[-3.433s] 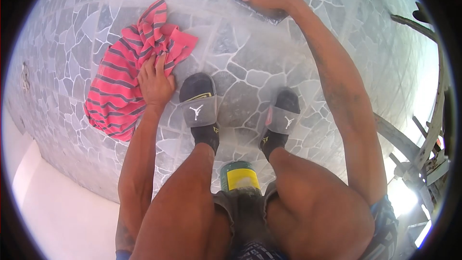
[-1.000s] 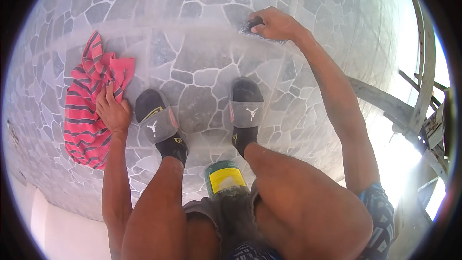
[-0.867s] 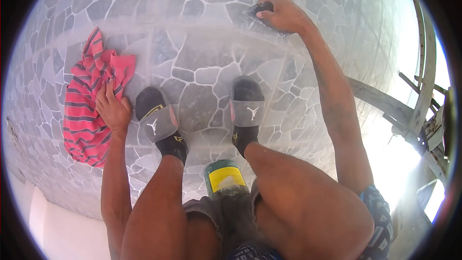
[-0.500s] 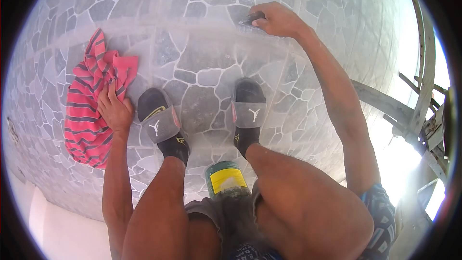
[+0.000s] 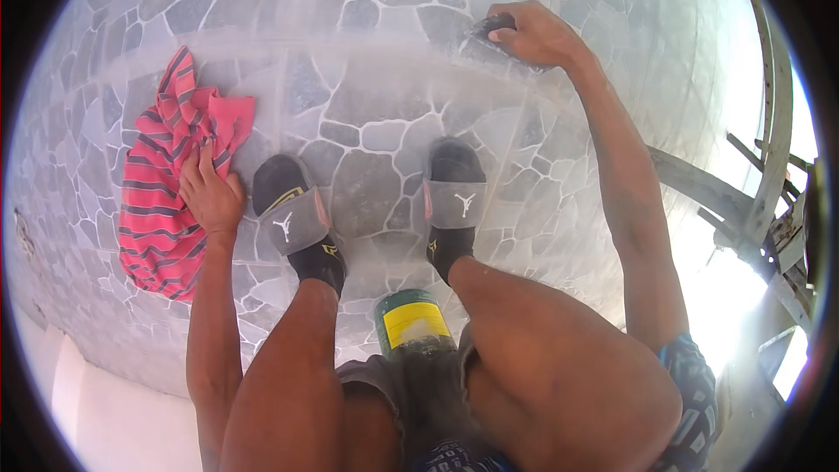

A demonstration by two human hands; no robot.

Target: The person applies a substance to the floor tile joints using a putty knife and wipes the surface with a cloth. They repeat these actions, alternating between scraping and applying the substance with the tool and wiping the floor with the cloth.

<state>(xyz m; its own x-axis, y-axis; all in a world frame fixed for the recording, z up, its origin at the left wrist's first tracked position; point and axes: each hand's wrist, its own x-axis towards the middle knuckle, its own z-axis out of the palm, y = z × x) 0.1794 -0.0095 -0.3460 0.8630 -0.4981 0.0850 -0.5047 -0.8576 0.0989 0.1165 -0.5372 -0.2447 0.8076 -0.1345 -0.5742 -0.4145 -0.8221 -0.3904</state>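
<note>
My right hand (image 5: 531, 33) is closed round a small black pad (image 5: 495, 28), pressed against the grey stone-patterned floor (image 5: 371, 197) at the upper right. Its palm and fingers cover part of the pad, whose exact kind I cannot tell. On the left, a red cloth (image 5: 162, 227) with dark stripes lies bunched up on the floor. My left hand (image 5: 211, 194) rests on the cloth's right side, its fingers stretched out over the folds.
Between my hands are my feet in grey slide sandals (image 5: 295, 220) and dark socks. A green tub (image 5: 415, 325) with a yellow label stands between my legs. Wooden beams (image 5: 765, 166) run along the right side. A whitish band of dust crosses the floor ahead.
My right hand has moved to the right across the floor with the black pad. The left hand stays on the cloth, and the view has shifted slightly.
</note>
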